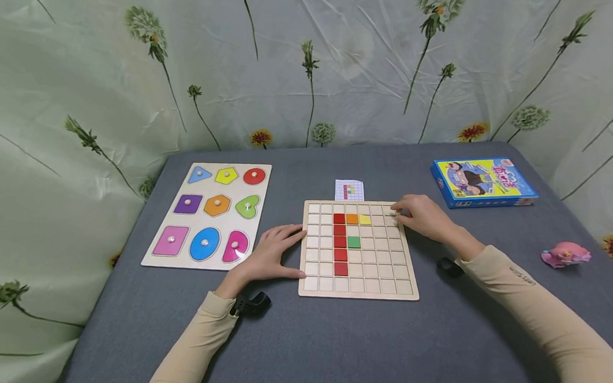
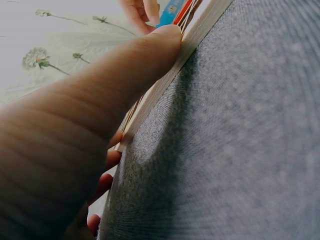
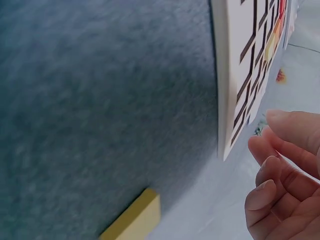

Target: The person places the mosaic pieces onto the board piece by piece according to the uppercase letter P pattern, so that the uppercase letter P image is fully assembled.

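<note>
A wooden grid board (image 1: 384, 288) lies on the table, with a column of red tiles (image 1: 340, 241), an orange tile (image 1: 352, 219), a yellow tile (image 1: 365, 219) and a green tile (image 1: 353, 243) in its squares. My left hand (image 1: 269, 257) rests at the board's left edge, fingers and thumb spread and touching it. At the top right corner of the board is my right hand (image 1: 425, 215). Its fingers bend loosely, and the right wrist view shows nothing between thumb and index finger. Behind the board lies a small pattern card (image 1: 349, 183).
A shape puzzle board (image 1: 183, 222) with knobbed pieces lies left of the grid board. On the right are a blue-edged picture box (image 1: 485, 182) and a pink toy (image 1: 566, 254). The table (image 1: 314, 347) ends before a flower-patterned curtain (image 1: 279, 71).
</note>
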### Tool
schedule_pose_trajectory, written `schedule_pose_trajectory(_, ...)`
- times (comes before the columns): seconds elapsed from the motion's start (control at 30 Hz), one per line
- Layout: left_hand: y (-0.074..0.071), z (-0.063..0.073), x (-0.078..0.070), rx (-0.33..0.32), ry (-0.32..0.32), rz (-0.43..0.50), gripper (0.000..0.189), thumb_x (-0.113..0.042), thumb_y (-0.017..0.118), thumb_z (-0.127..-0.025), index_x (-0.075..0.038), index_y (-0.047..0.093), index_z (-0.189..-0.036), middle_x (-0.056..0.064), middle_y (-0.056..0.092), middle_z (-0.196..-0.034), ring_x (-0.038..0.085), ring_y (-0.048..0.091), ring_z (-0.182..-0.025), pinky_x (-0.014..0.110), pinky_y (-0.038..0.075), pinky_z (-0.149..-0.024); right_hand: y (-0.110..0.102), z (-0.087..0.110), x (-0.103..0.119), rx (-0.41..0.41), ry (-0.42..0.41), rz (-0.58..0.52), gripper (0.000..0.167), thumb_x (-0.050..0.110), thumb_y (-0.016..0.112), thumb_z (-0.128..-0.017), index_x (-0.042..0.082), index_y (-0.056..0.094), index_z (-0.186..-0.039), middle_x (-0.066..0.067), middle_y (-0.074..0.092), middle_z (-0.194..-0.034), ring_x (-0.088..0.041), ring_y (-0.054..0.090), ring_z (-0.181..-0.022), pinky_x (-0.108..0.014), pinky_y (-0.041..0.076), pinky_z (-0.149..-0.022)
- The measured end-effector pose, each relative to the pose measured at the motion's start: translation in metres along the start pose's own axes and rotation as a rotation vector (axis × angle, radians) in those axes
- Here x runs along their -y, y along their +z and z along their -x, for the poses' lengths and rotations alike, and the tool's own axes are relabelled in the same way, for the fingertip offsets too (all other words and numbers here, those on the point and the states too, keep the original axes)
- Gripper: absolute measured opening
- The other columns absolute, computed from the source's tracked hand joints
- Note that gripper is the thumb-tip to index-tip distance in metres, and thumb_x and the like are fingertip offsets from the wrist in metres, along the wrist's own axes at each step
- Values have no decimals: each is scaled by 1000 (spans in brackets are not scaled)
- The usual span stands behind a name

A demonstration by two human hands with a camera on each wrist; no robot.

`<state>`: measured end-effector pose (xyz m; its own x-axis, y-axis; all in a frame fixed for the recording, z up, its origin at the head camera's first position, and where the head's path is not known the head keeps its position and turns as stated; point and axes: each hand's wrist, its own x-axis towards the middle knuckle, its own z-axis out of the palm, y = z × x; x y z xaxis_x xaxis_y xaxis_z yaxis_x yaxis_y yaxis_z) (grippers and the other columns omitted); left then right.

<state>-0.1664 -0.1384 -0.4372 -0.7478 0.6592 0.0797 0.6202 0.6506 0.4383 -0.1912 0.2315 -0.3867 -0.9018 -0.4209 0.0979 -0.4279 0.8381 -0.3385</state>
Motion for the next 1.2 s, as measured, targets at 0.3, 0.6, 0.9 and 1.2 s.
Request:
schedule_pose_trajectory(0.3, 1, 0, 1, 23, -22, 1, 91, -52, 74, -71, -16, 36, -145, 7, 34, -152, 30, 27, -140, 57, 19, -111, -3, 11, -13, -13, 15, 27, 24, 6, 65, -85, -3, 68, -107, -16, 68, -93, -20, 60, -75, -36, 48, -66)
schedule_pose_trajectory(0.6, 1, -1, 2, 18, -20, -3, 92, -51, 75, -70, -16, 36, -145, 8, 34, -152, 29, 27, -140, 57, 19, -111, -11, 23, -23, -4, 55, 36, 24, 6, 64, -85, -3, 67, -108, -17, 68, -95, -19, 58, -74, -33, 46, -64)
schedule_pose_trajectory(0.9, 2, -1, 2, 24, -20, 2, 92, -51, 75, -70, -15, 36, -146, 8, 33, -152, 29, 27, -140, 57, 18, -111, -16, 37, -34, 15, 96, 18, 26, 6, 62, -86, -6, 66, -108, -19, 68, -98, -28, 63, -86, -44, 51, -73)
schedule_pose_trajectory(1.2, 1, -1, 1, 16, -11, 0, 91, -51, 75, -71, -15, 36, -145, 8, 34, -152, 30, 27, -140, 57, 19, -110, -20, 51, -41, 31, 111, 14, 26, 6, 62, -86, -7, 66, -108, -20, 68, -98, -26, 63, -82, -40, 50, -69)
